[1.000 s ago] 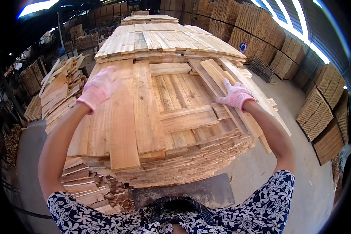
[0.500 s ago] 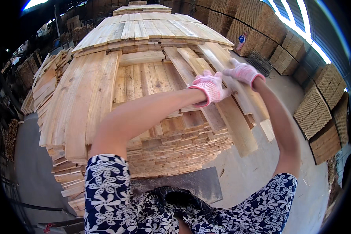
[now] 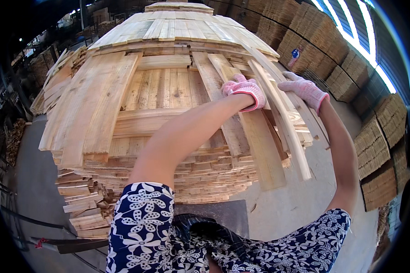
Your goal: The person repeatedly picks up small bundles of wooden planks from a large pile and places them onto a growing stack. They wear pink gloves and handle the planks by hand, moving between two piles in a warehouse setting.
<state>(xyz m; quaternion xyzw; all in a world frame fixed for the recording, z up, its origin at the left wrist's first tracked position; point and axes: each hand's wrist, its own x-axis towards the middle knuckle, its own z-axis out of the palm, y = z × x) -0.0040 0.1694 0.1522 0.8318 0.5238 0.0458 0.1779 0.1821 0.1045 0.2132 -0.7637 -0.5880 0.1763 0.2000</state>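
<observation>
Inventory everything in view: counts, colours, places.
Near board stack: one, light brown, centre
Loose boards: several, pale to light brown, its right side
Crosswise boards: at least two, pale, its top
Far board stacks: at least two, pale, top centre
Jumbled wood: many pieces, light brown, left
Tall wood stacks: many, brown, right
Person: one, blue top, upper right
Roof strips: several, white, upper right
Floor: grey, both sides
Sleeves: two, navy-and-white floral, bottom
Left hand: pink-white glove, over loose boards
Right hand: pink-white glove, right of left hand

Left arm (image 3: 193, 128) angled rightward, left hand (image 3: 244, 92) curled (both gloved), right hand (image 3: 305, 91) outstretched
</observation>
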